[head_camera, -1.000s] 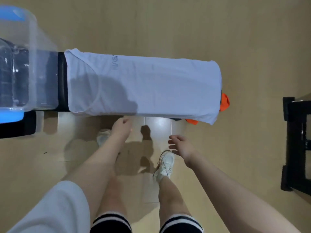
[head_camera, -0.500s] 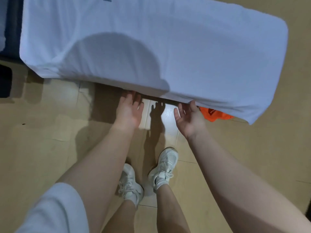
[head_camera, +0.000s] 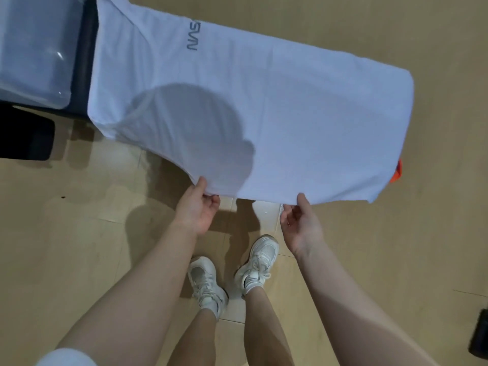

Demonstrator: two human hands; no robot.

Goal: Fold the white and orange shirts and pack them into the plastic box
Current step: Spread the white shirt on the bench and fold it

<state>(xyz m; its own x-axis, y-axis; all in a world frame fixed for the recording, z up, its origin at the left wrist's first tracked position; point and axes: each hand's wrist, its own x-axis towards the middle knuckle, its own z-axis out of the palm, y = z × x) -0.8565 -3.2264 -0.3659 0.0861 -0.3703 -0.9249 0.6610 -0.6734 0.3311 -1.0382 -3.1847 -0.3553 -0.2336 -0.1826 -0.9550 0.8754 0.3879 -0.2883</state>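
A white shirt (head_camera: 277,107) with grey lettering lies spread over a dark bench (head_camera: 84,62), its near edge hanging toward me. My left hand (head_camera: 198,210) pinches that near edge, thumb on top and fingers underneath. My right hand (head_camera: 301,220) pinches the same edge further right. Only a small bit of the orange shirt (head_camera: 397,173) shows, poking out beneath the white shirt's right end. The clear plastic box (head_camera: 34,51) stands at the far left of the bench.
Tan floor surrounds the bench, and my two white sneakers (head_camera: 232,273) stand just in front of it. A black base (head_camera: 25,138) sits low on the left. A dark object (head_camera: 479,336) lies at the right edge.
Both hands came out from beneath the overhanging edge and now pinch it, lifting it toward me. The view has tilted up, so the plastic box shows again.
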